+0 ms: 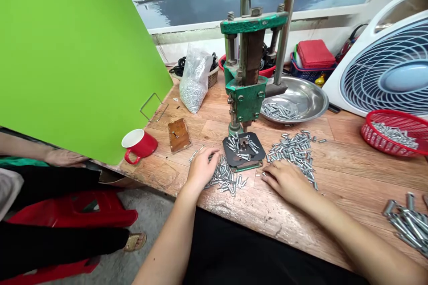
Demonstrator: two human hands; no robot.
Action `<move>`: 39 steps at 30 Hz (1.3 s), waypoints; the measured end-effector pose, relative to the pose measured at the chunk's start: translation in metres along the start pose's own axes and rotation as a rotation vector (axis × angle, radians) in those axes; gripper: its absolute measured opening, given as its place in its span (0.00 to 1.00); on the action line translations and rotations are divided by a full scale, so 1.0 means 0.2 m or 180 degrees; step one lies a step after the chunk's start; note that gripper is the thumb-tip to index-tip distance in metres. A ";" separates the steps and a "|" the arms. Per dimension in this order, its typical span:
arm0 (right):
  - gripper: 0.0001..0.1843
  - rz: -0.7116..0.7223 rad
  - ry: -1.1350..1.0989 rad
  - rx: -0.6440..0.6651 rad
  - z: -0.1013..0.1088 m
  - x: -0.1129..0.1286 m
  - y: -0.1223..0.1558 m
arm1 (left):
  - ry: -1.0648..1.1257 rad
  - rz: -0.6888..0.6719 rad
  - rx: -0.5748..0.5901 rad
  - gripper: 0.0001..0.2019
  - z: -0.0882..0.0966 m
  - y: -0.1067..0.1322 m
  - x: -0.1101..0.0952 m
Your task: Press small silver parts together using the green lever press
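Note:
My left hand point(201, 168) rests on the wooden table point(351, 173), fingers curled over a pile of small metal parts point(228, 177) left of the press base plate point(243, 151). My right hand point(285, 179) lies palm down to the right of the plate, fingertips pinched at its edge beside a spread of metal sleeves point(294, 149). What each hand grips is hidden. Several parts lie on the plate under the green hand press point(249, 84).
A steel bowl point(301, 98) with parts sits behind the press; a red basket point(394, 131) and a fan point(388, 67) stand right. A red cup point(139, 144), wooden block point(179, 134) and bag of parts point(194, 81) are left. Another person's hand point(65, 158) shows below a green patch.

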State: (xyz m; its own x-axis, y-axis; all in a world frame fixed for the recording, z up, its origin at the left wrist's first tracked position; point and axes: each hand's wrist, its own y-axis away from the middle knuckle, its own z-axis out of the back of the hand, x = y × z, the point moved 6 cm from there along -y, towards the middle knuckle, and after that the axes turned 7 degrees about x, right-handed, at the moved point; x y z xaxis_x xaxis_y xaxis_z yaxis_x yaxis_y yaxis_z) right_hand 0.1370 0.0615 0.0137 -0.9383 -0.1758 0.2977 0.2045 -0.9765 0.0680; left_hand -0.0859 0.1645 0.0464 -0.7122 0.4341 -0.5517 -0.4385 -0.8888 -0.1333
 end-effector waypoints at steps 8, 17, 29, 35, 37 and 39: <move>0.13 0.0030 -0.0361 -0.0240 0.05 0.04 -0.06 | -0.0218 -0.0451 0.0503 0.05 -0.18 0.25 -0.31; 0.07 0.0547 -0.0285 -0.0628 0.19 0.14 -0.36 | -0.0391 -0.0168 0.0309 0.03 -0.26 0.30 -0.33; 0.13 0.0687 0.0626 -0.0244 0.26 0.16 -0.46 | 0.2143 0.0545 0.0225 0.05 -0.18 0.24 -0.18; 0.20 0.0565 0.0222 -0.0094 0.25 0.15 -0.50 | 0.4046 0.0863 0.0493 0.10 -0.17 0.16 -0.17; 0.22 0.0489 -0.0025 -0.0093 0.21 0.14 -0.51 | 0.4497 0.0926 0.0451 0.14 -0.17 0.14 -0.17; 0.23 0.0386 -0.0136 -0.0145 0.19 0.14 -0.51 | 0.4858 0.0991 0.0378 0.14 -0.16 0.12 -0.17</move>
State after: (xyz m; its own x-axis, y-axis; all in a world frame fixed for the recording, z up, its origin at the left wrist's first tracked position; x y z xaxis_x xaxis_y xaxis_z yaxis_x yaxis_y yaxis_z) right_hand 0.1013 0.1610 0.0507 -0.8945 -0.2885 0.3415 0.3021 -0.9532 -0.0140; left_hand -0.0543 0.1236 0.0350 0.3972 -0.3778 -0.8363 -0.4767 -0.8637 0.1637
